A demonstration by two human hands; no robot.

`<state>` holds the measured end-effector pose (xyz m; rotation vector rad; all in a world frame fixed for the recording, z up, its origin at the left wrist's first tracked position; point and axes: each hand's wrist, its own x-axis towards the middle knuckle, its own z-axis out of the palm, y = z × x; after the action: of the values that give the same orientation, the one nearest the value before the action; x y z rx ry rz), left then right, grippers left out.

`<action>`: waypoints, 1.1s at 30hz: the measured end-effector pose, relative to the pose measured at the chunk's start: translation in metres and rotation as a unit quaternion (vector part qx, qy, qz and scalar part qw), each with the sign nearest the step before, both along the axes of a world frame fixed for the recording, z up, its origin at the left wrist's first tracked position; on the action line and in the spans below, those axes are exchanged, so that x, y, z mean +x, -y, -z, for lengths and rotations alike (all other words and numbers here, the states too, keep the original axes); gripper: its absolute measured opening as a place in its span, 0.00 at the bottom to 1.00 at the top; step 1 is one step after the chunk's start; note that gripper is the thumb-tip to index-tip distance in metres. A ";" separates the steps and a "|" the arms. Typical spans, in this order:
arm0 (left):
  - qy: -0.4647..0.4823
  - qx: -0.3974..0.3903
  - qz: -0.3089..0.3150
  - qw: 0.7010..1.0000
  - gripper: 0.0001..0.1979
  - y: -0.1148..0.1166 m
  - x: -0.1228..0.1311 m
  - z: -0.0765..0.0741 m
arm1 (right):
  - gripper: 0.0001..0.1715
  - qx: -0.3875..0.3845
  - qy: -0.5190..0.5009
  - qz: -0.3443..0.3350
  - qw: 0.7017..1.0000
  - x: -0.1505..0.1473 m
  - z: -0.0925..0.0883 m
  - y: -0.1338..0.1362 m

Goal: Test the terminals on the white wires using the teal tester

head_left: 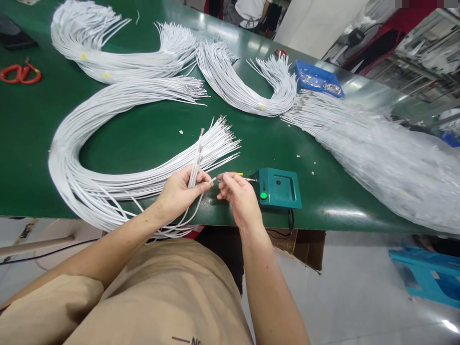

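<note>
My left hand [183,190] is closed around a few white cables [195,167], whose ends stick up above the fingers. Between its thumb and forefinger one cable end points toward my right hand [235,191]. The right fingers pinch at the tip of that cable; what exactly sits between them is too small to make out. Just right of the right hand stands a small green device [279,188] with a bright green button and metal prongs facing the fingers. A large curved bundle of white cables [68,139] lies behind and left of my hands.
More white cable bundles [143,67] [244,96] lie farther back on the green table [143,127]. A blue tray [318,79] holds small metal parts. Plastic-wrapped cables [388,158] cover the right side. Red-handled scissors [21,73] lie far left. A black cord [290,223] hangs over the front edge.
</note>
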<state>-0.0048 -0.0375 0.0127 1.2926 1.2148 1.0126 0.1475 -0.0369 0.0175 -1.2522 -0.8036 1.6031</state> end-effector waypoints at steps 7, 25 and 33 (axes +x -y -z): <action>0.002 -0.012 -0.001 1.000 0.09 0.002 0.002 -0.002 | 0.23 0.068 -0.015 0.003 0.998 -0.005 -0.007 -0.004; 0.018 -0.048 0.007 0.999 0.11 0.000 0.004 -0.004 | 0.13 0.033 -0.052 0.006 0.998 -0.005 0.002 0.000; 0.091 -0.033 0.047 0.994 0.13 0.000 0.001 0.007 | 0.09 0.096 0.029 0.006 0.995 0.000 0.007 0.001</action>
<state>-0.0037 -0.0371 0.0055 1.1686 1.0313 0.9914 0.1475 -0.0380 0.0110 -1.1672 -0.9607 1.4485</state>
